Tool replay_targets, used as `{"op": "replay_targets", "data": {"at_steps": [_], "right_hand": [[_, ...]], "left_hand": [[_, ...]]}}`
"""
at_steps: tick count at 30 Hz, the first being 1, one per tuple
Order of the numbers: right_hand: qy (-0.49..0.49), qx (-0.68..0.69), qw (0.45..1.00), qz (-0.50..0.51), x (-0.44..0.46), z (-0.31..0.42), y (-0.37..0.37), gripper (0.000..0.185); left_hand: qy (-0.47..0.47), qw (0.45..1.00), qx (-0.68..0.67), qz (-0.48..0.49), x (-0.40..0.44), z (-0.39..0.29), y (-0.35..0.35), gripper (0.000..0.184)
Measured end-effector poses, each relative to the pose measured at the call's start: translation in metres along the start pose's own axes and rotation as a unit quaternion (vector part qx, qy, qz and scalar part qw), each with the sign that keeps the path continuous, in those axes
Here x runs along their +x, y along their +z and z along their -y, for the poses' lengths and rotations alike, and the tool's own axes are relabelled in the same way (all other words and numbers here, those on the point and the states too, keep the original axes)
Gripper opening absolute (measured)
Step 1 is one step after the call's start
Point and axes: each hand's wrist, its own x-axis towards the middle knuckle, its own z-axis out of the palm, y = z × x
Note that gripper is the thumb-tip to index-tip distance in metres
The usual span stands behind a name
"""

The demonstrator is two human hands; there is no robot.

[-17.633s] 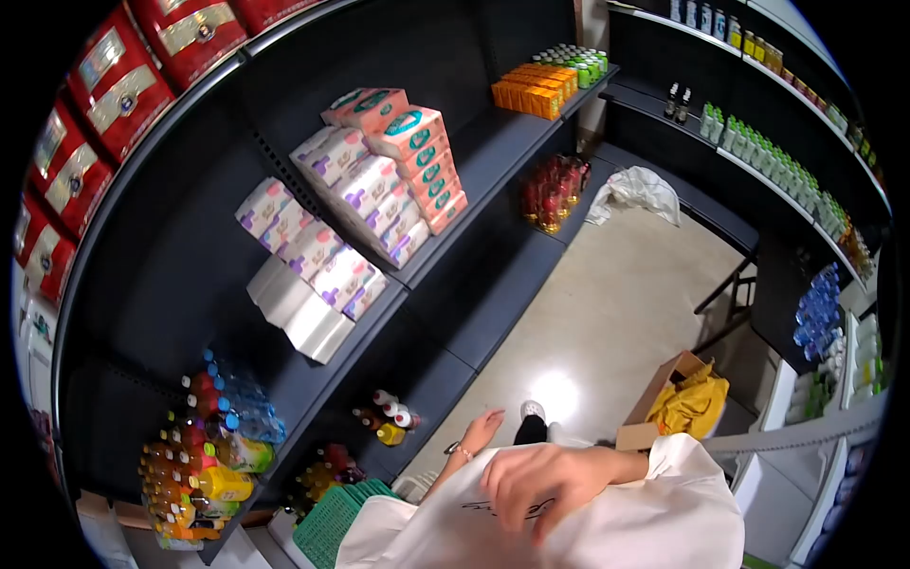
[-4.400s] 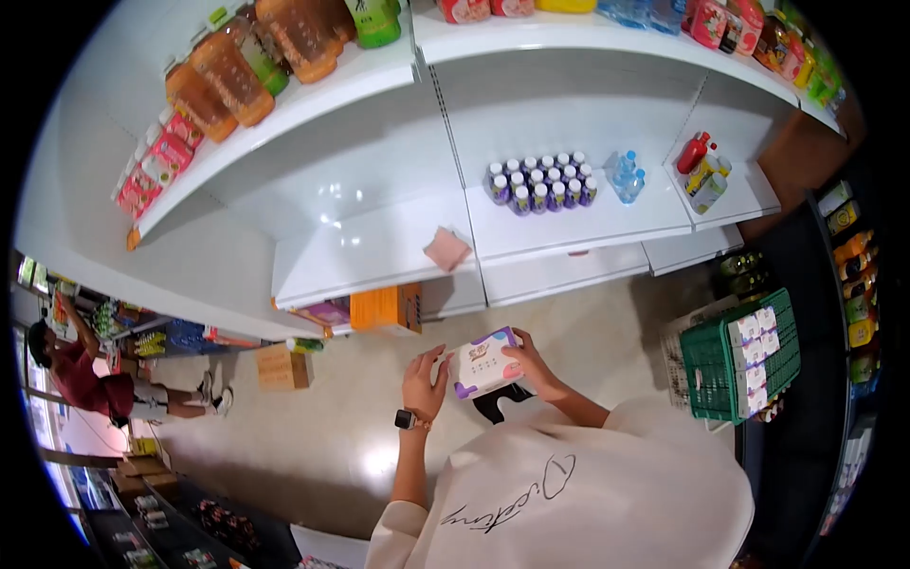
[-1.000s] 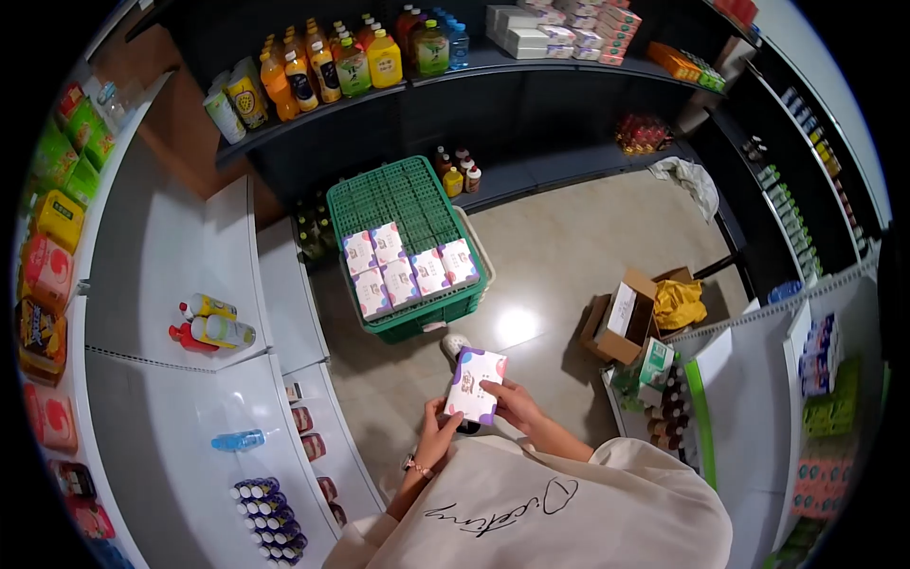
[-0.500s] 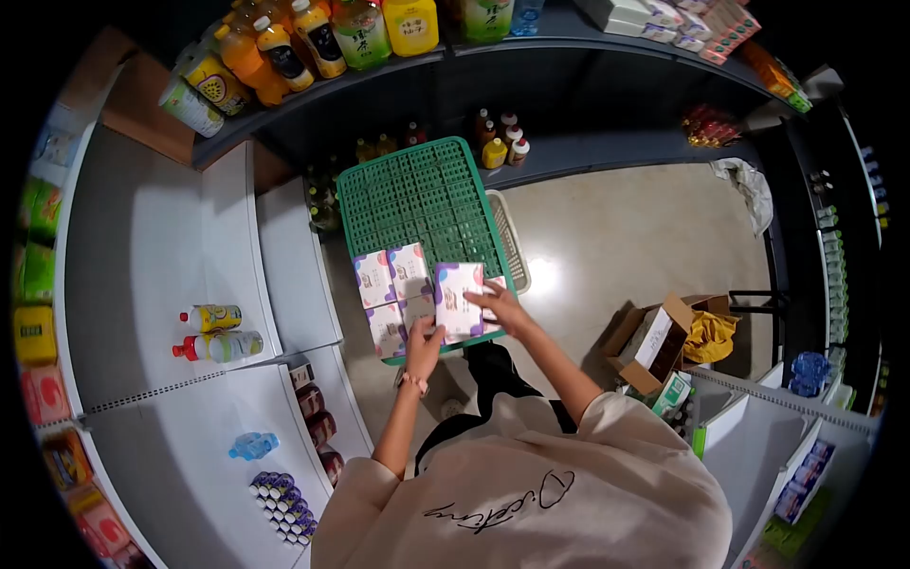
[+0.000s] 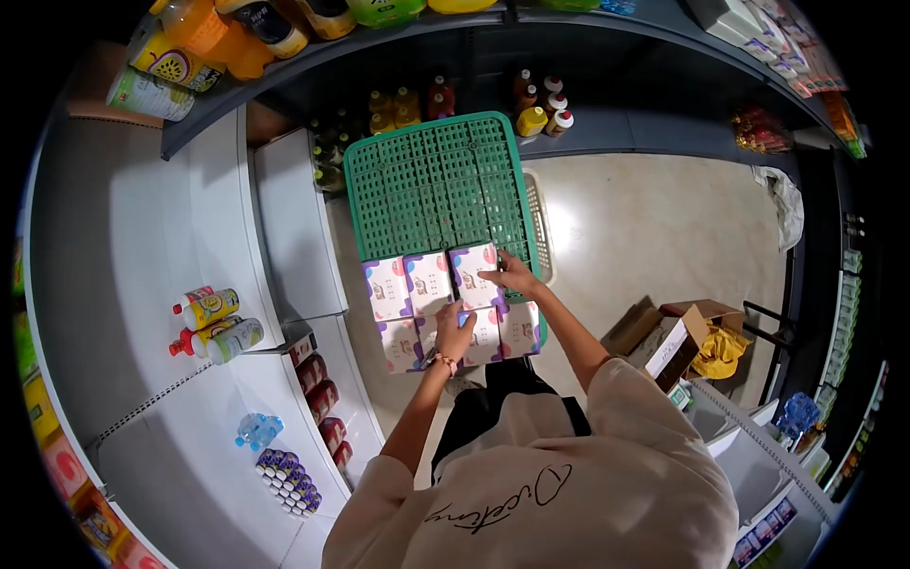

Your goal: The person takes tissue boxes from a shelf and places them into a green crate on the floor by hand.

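White tissue packs with purple and pink corners lie in two rows on the near part of a green perforated crate [image 5: 436, 190]. My right hand [image 5: 515, 274] grips the right side of one tissue pack [image 5: 473, 269], thumb over its top face. This pack is at the right end of the back row, beside another tissue pack [image 5: 428, 282]. At its lower left corner, my left hand [image 5: 456, 334] has its fingers bent against the edge. That hand partly covers the front row, where a tissue pack [image 5: 518, 328] shows at the right end.
A pale basket [image 5: 540, 228] stands behind the crate's right side. Sauce bottles [image 5: 545, 109] stand on the low dark shelf. White shelving on the left holds lying bottles [image 5: 213, 327] and small purple-wrapped bottles [image 5: 287, 482]. An open cardboard box [image 5: 673, 341] sits on the floor at right.
The held tissue pack has gone from above the front packs to the back row, in line with its neighbours. Both hands moved with it. The view has shifted, showing more of the low shelf.
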Motion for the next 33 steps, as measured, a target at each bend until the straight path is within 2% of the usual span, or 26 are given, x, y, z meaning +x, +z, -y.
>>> {"op": "replay_targets", "data": {"at_steps": [2, 4, 7, 9, 13, 16, 18, 22, 23, 26, 28, 29, 30, 31, 32, 33], "right_hand": [[0.02, 0.023, 1.0, 0.0, 0.008, -0.016, 0.002, 0.06], [0.024, 0.061, 0.998, 0.004, 0.01, -0.02, 0.003, 0.057], [0.04, -0.013, 0.999, 0.022, 0.024, -0.035, 0.004, 0.054], [0.03, -0.002, 0.999, 0.014, 0.021, -0.033, 0.007, 0.052], [0.044, -0.066, 0.997, 0.013, 0.008, -0.014, 0.012, 0.047], [-0.06, -0.054, 0.995, -0.065, -0.004, -0.025, 0.018, 0.043], [-0.095, -0.051, 0.984, -0.14, -0.005, -0.048, 0.019, 0.04], [-0.212, -0.04, 0.947, -0.24, -0.054, -0.066, 0.032, 0.035], [-0.153, -0.011, 0.961, -0.229, -0.077, -0.064, 0.039, 0.031], [-0.141, 0.003, 0.968, -0.207, -0.131, -0.096, 0.058, 0.026], [-0.144, 0.009, 0.964, -0.222, -0.177, -0.123, 0.075, 0.027], [-0.057, -0.03, 0.973, -0.22, -0.191, -0.152, 0.073, 0.029], [-0.057, -0.045, 0.977, -0.201, -0.209, -0.181, 0.072, 0.03], [-0.048, -0.122, 0.968, -0.212, -0.227, -0.216, 0.067, 0.035], [-0.011, -0.212, 0.932, -0.295, -0.256, -0.233, 0.071, 0.041], [-0.027, -0.214, 0.913, -0.346, -0.282, -0.264, 0.067, 0.04]], "left_hand": [[0.03, 0.999, 0.015, 0.013, -0.001, 0.006, -0.001, 0.042], [0.002, 0.999, -0.007, 0.035, -0.004, 0.006, -0.004, 0.04], [0.018, 0.998, -0.041, 0.041, -0.01, 0.016, -0.003, 0.042], [0.04, 0.998, -0.037, 0.037, -0.014, 0.018, -0.003, 0.043], [0.006, 0.998, -0.043, 0.048, -0.033, 0.01, -0.007, 0.041], [0.018, 0.997, -0.061, 0.048, -0.049, 0.008, -0.008, 0.038], [0.022, 0.996, -0.067, 0.059, -0.066, 0.011, -0.013, 0.037], [0.078, 0.994, 0.031, 0.067, -0.108, 0.03, -0.02, 0.038], [0.025, 0.992, 0.022, 0.122, -0.123, 0.02, -0.03, 0.038], [0.098, 0.986, 0.001, 0.138, -0.155, 0.068, -0.021, 0.039], [0.075, 0.985, 0.021, 0.152, -0.178, 0.109, -0.009, 0.038], [0.057, 0.983, 0.017, 0.176, -0.186, 0.14, 0.0, 0.037], [0.044, 0.979, 0.017, 0.2, -0.195, 0.167, 0.007, 0.036], [0.065, 0.981, -0.015, 0.182, -0.209, 0.187, 0.009, 0.037], [0.024, 0.982, 0.012, 0.188, -0.221, 0.207, 0.01, 0.036], [-0.015, 0.975, 0.086, 0.203, -0.236, 0.227, 0.005, 0.037]]}}
